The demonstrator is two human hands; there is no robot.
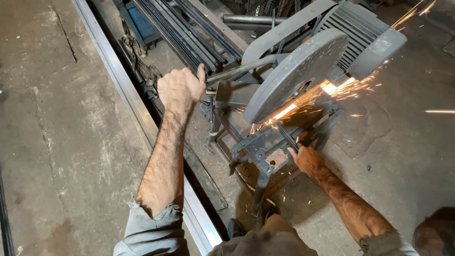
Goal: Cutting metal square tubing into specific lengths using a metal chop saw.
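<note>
A grey chop saw stands on a dark metal stand. Its round blade guard is lowered and orange sparks fly out to the right. My left hand is closed around the saw's long handle bar. My right hand grips a thin dark metal bar that lies in the vise under the blade. The cutting point itself is hidden by the guard and the glow.
A long silver metal rail runs diagonally over the concrete floor on the left. A bundle of dark steel bars lies behind the saw. The ribbed grey motor sits at the top right. My shoe is near the stand's leg.
</note>
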